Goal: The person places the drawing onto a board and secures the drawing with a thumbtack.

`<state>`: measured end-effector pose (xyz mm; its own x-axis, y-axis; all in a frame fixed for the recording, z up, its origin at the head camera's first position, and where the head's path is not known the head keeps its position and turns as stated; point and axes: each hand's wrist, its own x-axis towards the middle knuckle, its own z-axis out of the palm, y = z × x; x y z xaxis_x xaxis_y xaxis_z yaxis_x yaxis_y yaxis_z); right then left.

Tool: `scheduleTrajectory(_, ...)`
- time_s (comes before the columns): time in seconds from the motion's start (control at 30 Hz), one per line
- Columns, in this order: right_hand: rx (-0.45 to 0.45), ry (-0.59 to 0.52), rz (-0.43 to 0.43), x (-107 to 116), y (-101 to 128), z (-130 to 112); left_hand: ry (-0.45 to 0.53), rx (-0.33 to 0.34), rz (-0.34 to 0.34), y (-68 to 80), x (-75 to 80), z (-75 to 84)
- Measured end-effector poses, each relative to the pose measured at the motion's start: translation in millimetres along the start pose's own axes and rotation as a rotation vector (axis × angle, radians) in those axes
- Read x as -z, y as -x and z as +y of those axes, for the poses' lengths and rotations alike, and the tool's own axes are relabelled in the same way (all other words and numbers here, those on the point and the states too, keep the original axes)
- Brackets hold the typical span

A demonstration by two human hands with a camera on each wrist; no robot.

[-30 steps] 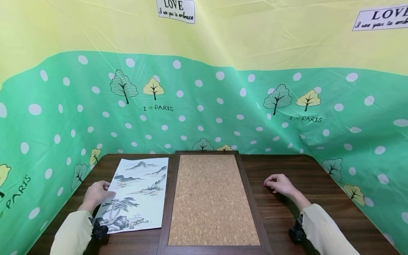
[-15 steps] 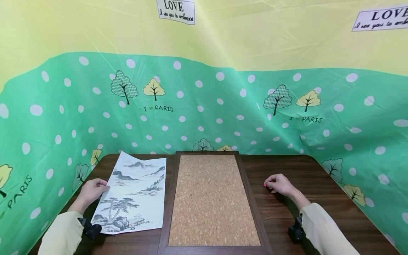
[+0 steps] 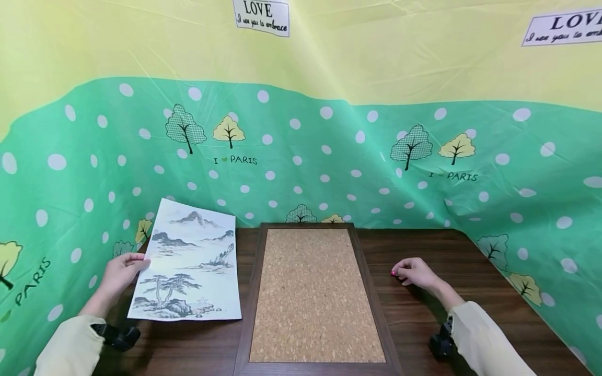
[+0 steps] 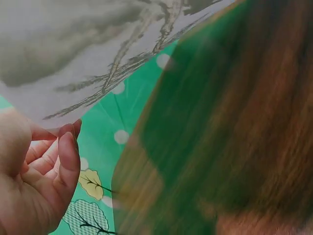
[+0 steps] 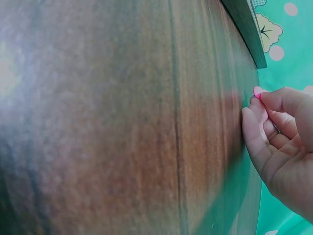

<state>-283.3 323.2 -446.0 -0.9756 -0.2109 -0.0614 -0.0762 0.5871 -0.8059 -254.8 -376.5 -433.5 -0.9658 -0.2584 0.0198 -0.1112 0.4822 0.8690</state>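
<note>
Head view shows the left hand (image 3: 119, 271) pinching the left edge of a picture (image 3: 188, 263), a thin paper sheet with gray mountains and trees on it. The sheet is tipped up: its top leans back toward the green cloth wall (image 3: 301, 156), and its bottom edge sits low near the front left corner of the table (image 3: 423, 313). It looks very light and floppy, so it could bend, crease or tear. A soft pinch on a side edge, like this one, seems the safe place to hold it. A 2nd hand on the other edge would likely keep it flat.

Just right of the picture lies a cork board (image 3: 312, 292) in a dark frame, flat on the middle of the table. The right hand (image 3: 414, 272) rests on the table near the right edge, with its fingers curled, holding nothing.

Left wrist view shows the fingertips (image 4: 66, 142) meeting the paper's edge from below, which the head view cannot show. Right wrist view shows the curled fingers (image 5: 259, 117) beside the wood, with pink nails.
</note>
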Motion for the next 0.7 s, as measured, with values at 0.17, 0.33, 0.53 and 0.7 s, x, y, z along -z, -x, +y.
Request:
scheduleTrajectory(0.17,-0.008,0.005,0.003,0,2,-3,0.049,0.029,-0.011,15.1,-6.7,26.5)
scheduleTrajectory(0.33,-0.020,0.003,0.000,1,4,-6,0.066,0.031,-0.030,25.4,-20.3,53.9)
scheduleTrajectory(0.53,-0.012,-0.013,-0.014,3,6,-10,0.145,0.022,-0.022,21.2,-42.4,63.7)
scheduleTrajectory(0.7,0.023,-0.032,-0.032,1,5,-15,0.250,0.044,-0.037,19.3,-69.3,62.4)
